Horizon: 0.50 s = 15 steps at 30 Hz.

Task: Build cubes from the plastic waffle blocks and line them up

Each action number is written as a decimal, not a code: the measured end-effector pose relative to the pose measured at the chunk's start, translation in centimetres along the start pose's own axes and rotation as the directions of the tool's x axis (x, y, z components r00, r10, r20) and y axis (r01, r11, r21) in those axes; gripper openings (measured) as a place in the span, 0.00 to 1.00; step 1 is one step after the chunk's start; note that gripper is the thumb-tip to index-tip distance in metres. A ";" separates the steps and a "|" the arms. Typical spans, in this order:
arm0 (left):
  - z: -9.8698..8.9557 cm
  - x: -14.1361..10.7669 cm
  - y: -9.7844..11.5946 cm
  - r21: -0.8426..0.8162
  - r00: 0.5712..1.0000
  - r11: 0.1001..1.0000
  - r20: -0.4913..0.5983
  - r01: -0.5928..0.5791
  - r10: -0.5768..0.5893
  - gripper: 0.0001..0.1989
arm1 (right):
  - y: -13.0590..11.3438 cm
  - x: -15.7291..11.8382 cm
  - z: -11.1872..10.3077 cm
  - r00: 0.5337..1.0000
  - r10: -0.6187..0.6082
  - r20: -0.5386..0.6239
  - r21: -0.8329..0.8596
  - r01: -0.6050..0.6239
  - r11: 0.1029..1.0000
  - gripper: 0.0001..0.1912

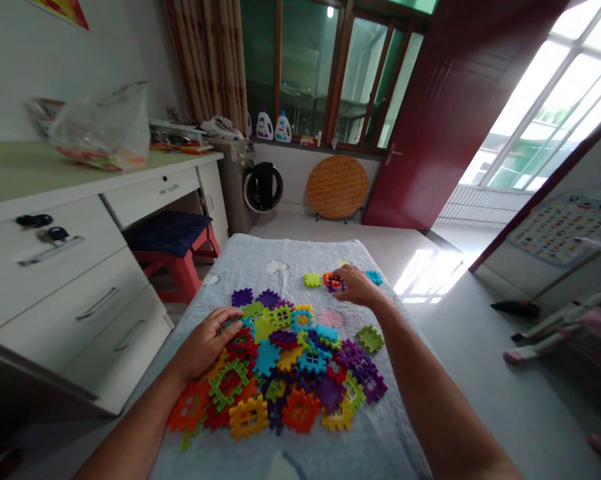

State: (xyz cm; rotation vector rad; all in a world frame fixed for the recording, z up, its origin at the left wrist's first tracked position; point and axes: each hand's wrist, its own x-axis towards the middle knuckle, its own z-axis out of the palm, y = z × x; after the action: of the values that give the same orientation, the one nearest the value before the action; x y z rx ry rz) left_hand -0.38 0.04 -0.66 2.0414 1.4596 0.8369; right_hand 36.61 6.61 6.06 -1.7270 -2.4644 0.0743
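A heap of colourful plastic interlocking square tiles [268, 358] lies on a cloth-covered table. My left hand [208, 343] rests at the heap's left edge, fingers stretched out and thumb apart, close to a light blue tile [249, 325]. Farther back, my right hand [355, 285] is closed with its fingertips on a purple tile [336, 285]. Just behind that one an orange tile [327, 278] is partly covered. A lime green tile [312, 280] lies to the left of these, and a blue tile [374, 277] to the right, beyond my hand.
The light blue cloth [300, 257] covers the table. At left stands a white desk [75, 280] with a plastic bag [105, 130] on top. A stool [170, 233] is tucked under it. Behind are a washing machine [235, 180] and a round wooden board [337, 187].
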 end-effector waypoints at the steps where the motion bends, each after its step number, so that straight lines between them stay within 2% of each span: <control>1: 0.0 0.0 0.0 -0.001 1.000 1.000 0.001 0.000 0.000 0.22 | -1.2 1.3 0.1 1.000 -0.013 -0.020 0.008 0.013 1.000 0.25; 3: -0.1 0.0 0.0 0.000 1.000 1.000 0.005 0.001 -0.001 0.21 | -3.4 3.9 0.6 0.998 -0.064 -0.009 0.013 0.064 0.998 0.27; 7: -0.2 -0.1 0.1 0.005 1.000 1.000 -0.005 0.005 -0.005 0.20 | -6.4 7.9 2.4 0.995 -0.072 0.062 0.001 0.073 0.997 0.26; 12: -0.2 0.0 0.0 0.001 1.000 1.000 -0.022 -0.012 0.012 0.19 | -7.4 9.8 4.4 0.988 -0.061 0.140 -0.019 0.064 0.998 0.24; 15: -0.2 0.0 0.0 0.004 0.999 1.000 -0.028 -0.018 0.018 0.19 | -7.1 10.1 4.8 0.982 -0.048 0.182 0.003 0.048 0.999 0.24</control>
State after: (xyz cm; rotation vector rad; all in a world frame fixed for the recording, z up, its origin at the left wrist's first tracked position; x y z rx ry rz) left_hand -0.48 0.07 -0.52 2.0569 1.4606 0.8736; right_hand 25.98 13.81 2.95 -1.7312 -2.6329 0.2364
